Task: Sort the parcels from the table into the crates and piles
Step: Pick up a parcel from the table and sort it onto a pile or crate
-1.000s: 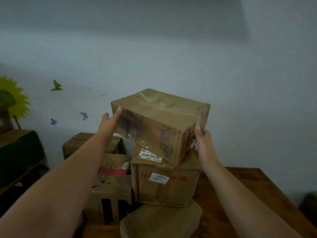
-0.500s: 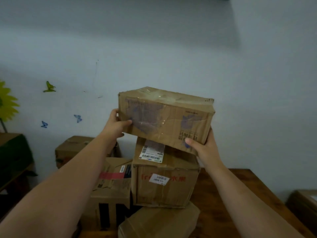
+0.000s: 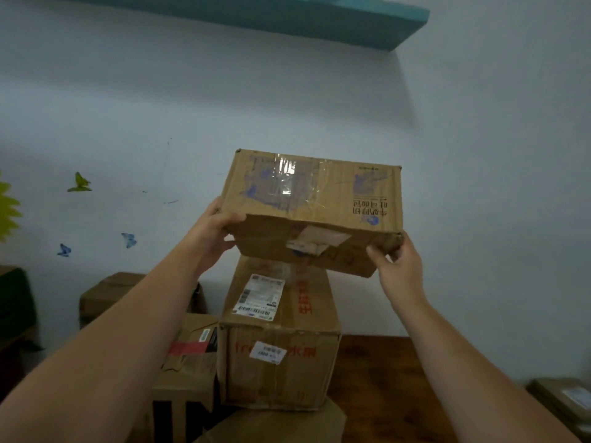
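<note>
1. Box: brown cardboard, held in the air in front of the wall, above the lower box. Its bottom edge overlaps the lower box's top in view; can't tell whether they touch.
2. Orientation: tilted, with the broad taped face and the narrower lower face both toward the camera.
3. Broad face: glossy clear tape in a wide patch left of centre, with smeared blue print under it. On the right, blue printed characters and a round blue logo read upside down.
4. Lower face: torn white label remnant near the middle, scuffed. Corners dented, worst at lower right.
5. Left hand: grips the box's left end. Thumb is hooked over the near-left corner; the fingers go behind the end and are hidden, so spread can't be told.
6. Right hand: pinches the lower-right corner. One fingertip presses on the lower face, and the rest curl close together round the corner.
7. Lower box: upright, with red print, a barcode label on top and a small white label on the front. It rests on a bottom box on the wooden table.
8. Just left of it: a box with red tape. Another box sits behind that, by the wall.
9. Teal shelf up top, butterfly stickers on the wall at left.
</note>
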### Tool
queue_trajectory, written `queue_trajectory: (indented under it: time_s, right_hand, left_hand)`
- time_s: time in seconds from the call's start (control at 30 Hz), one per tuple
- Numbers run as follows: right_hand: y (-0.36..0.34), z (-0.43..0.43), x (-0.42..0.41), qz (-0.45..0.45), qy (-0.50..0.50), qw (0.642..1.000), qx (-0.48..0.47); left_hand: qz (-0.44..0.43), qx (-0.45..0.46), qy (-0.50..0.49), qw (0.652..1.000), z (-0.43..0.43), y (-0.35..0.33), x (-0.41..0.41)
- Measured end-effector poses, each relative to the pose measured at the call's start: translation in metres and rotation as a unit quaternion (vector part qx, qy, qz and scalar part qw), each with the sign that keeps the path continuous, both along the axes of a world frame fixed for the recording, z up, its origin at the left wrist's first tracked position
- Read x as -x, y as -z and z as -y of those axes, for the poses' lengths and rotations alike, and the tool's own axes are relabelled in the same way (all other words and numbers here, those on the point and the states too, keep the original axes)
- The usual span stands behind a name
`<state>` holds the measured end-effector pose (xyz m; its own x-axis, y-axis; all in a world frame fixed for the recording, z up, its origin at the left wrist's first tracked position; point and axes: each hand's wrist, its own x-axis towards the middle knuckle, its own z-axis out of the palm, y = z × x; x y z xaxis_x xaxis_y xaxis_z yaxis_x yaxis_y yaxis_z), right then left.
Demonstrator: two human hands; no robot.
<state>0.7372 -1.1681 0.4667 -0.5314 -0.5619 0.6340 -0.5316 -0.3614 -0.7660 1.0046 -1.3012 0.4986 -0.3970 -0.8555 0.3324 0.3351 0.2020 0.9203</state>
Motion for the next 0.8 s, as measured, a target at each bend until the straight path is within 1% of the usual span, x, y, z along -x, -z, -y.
queue_trajectory:
  time_s: [0.1, 0.2, 0.27, 0.4, 0.47, 0.53, 0.6, 0.67, 0.8]
  right_hand:
    - [-0.008, -0.004, 0.008, 0.034, -0.005, 0.999, 0.025]
    - [-0.018, -0.011, 0.014, 0.029, 0.043, 0.997, 0.049]
    - [-0.022, -0.017, 0.021, 0.031, 0.07, 0.995, 0.058]
    - [-0.023, -0.029, 0.035, 0.063, 0.086, 0.992, 0.072]
    - [-0.022, -0.036, 0.041, 0.093, 0.083, 0.989, 0.078]
    - [-0.019, -0.045, 0.046, 0.137, 0.069, 0.985, 0.084]
    - [-0.015, -0.055, 0.051, 0.175, 0.053, 0.979, 0.089]
    - [-0.012, -0.068, 0.059, 0.192, 0.047, 0.976, 0.092]
    - [-0.007, -0.099, 0.081, 0.2, 0.065, 0.972, 0.107]
  left_hand:
    - [-0.003, 0.015, -0.069, 0.997, -0.007, -0.003, 0.012]
    - [-0.009, 0.042, -0.112, 0.993, -0.014, -0.007, 0.023]
    - [-0.005, 0.047, -0.12, 0.992, -0.018, -0.011, 0.03]
    - [-0.02, 0.059, -0.115, 0.991, -0.028, -0.019, 0.047]
    - [-0.038, 0.057, -0.102, 0.992, -0.033, -0.023, 0.057]
    - [-0.05, 0.053, -0.066, 0.995, -0.039, -0.027, 0.066]
    - [-0.037, 0.058, -0.014, 0.998, -0.044, -0.029, 0.075]
    - [-0.012, 0.062, 0.034, 0.997, -0.05, -0.03, 0.087]
    - [0.022, 0.086, 0.061, 0.994, -0.07, -0.026, 0.116]
